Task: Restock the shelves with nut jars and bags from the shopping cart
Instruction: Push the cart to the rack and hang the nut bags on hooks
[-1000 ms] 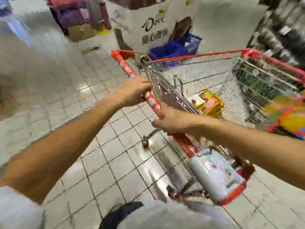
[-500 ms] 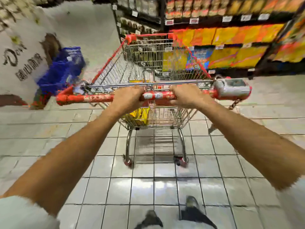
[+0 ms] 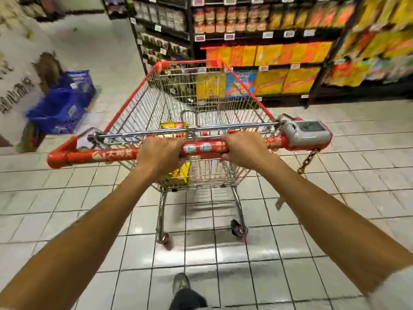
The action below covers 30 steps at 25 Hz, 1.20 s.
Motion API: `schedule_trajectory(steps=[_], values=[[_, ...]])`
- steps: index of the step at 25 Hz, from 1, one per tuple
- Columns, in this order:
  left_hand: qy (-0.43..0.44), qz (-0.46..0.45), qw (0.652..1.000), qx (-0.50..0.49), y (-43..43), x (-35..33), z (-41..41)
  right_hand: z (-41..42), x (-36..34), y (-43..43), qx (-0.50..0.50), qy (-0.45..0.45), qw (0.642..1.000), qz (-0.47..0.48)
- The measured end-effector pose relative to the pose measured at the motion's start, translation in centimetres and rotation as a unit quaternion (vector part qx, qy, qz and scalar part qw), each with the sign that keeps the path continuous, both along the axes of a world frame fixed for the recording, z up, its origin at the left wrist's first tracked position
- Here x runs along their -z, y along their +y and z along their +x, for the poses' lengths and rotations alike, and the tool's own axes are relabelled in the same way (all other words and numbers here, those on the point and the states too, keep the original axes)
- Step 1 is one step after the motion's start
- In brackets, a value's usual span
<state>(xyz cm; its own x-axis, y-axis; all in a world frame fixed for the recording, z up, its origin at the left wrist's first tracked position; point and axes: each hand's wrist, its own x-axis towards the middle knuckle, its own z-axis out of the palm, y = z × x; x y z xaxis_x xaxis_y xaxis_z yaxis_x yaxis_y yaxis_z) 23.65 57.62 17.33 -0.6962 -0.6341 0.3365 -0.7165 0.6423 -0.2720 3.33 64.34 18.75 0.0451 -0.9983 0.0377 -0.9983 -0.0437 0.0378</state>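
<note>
Head view, a person's two bare arms reaching forward. The left hand (image 3: 159, 153) and the right hand (image 3: 244, 151) each curl their fingers over and round the red handle bar (image 3: 93, 156) of a silver wire shopping cart (image 3: 143, 113) with a red rim. The left hand grips near the bar's middle and the right hand just to its right, with a short labelled stretch of bar bare between them. A grey lock box (image 3: 309, 134) sits at the bar's right end.

The stock to be shelved lies inside the cart. A yellow bag (image 3: 182, 175) shows through the wire at the basket's near end, below the handle. Whether any jars lie with it cannot be told.

Beyond the cart's far end stands black shelving (image 3: 312, 86). It carries rows of jars (image 3: 219, 19) on an upper tier and yellow and orange bags (image 3: 279, 54) lower down, all blurred. Blue plastic baskets (image 3: 60, 108) stand at far left on the white tiled floor (image 3: 201, 253).

Step in hand, as judged: bringing the cart up to the shelving, with no item lifted yet. The next move calls for parking the cart beside the shelves, freeing one hand from the bar, and reaching over the handle into the basket's near end for the yellow bag. The bag then has to be matched to its tier.
</note>
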Motion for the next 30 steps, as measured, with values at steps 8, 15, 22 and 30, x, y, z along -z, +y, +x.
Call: schedule_trajectory(steps=[8,15,22,30], values=[[0.062,-0.027,0.997,0.045,11.0,0.2,-3.5,-3.2,0.6,12.2,0.003,-0.01,1.0,-0.019],[0.059,-0.019,0.994,0.094,14.9,0.1,-7.6,-6.6,0.9,17.8,0.038,-0.007,0.999,-0.034],[0.029,-0.006,0.988,0.15,12.5,-0.2,-12.4,-10.2,0.8,18.3,0.072,-0.016,0.996,-0.043],[-0.007,0.087,0.984,0.156,8.0,0.0,-20.9,-17.4,1.4,16.0,0.143,0.064,0.987,-0.028]])
